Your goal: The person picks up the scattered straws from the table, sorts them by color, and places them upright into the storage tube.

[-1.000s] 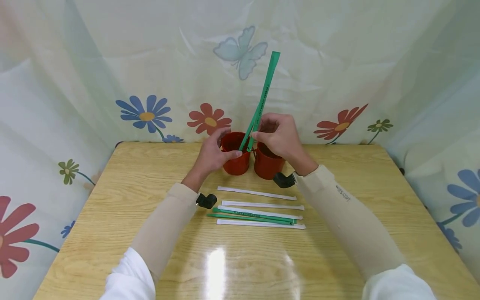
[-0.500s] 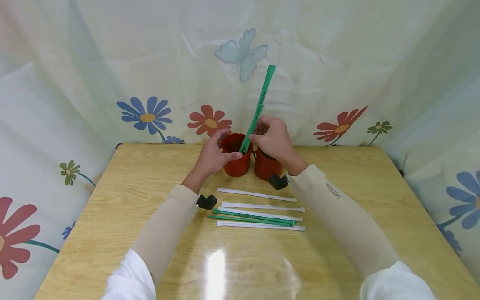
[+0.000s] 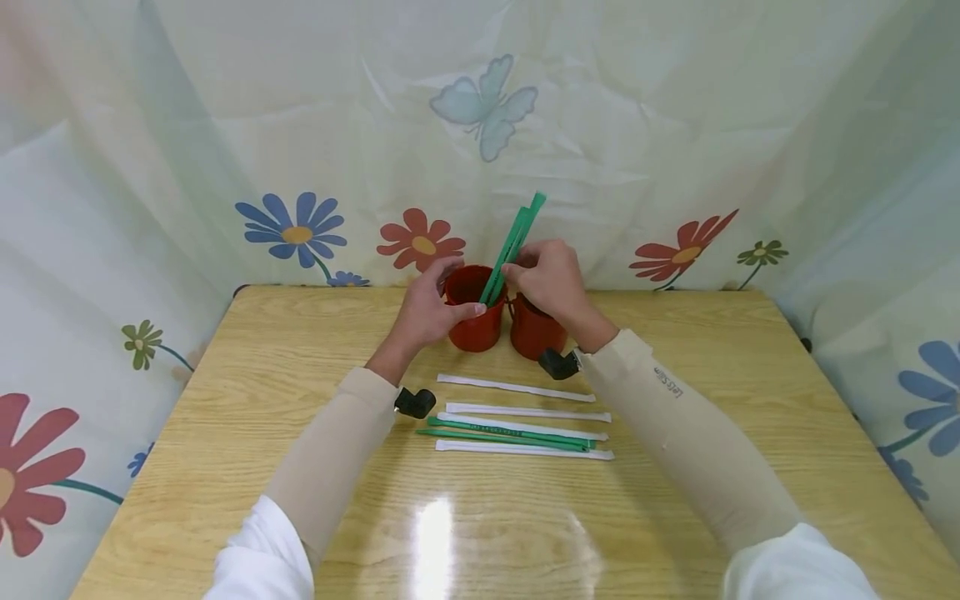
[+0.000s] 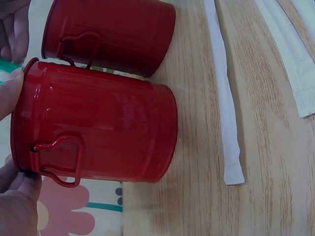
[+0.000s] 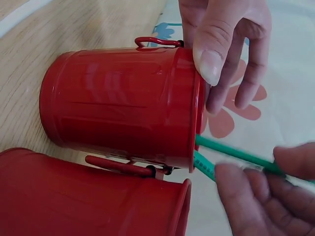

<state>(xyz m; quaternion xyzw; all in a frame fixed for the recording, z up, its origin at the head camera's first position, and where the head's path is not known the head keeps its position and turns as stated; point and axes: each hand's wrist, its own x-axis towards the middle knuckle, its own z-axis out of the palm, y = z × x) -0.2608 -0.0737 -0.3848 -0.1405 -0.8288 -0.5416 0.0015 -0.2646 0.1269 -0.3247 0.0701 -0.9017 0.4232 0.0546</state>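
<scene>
My left hand (image 3: 429,307) holds the rim of the left red metal bucket (image 3: 476,335), thumb on the near side and fingers around the far side. Above that bucket, my right hand (image 3: 553,277) pinches a green paper-wrapped straw (image 3: 537,202), its lower end inside the bucket. A second green wrapped straw (image 3: 513,237) leans in the same bucket, right beside it. In the right wrist view, both green straws (image 5: 229,150) pass over the bucket's rim near my fingertips. The bucket's inside bottom is hidden.
Another red bucket (image 3: 534,335) stands close on the right, partly under my right hand. In front lie several white wrapped straws (image 3: 517,387) and green ones (image 3: 502,431) on the wooden table (image 3: 300,342). A flowered curtain (image 3: 637,108) hangs behind.
The pinched green straw has slid down into the left bucket, its top end much lower than before. My right hand has shifted slightly down; my left hand stays on the bucket.
</scene>
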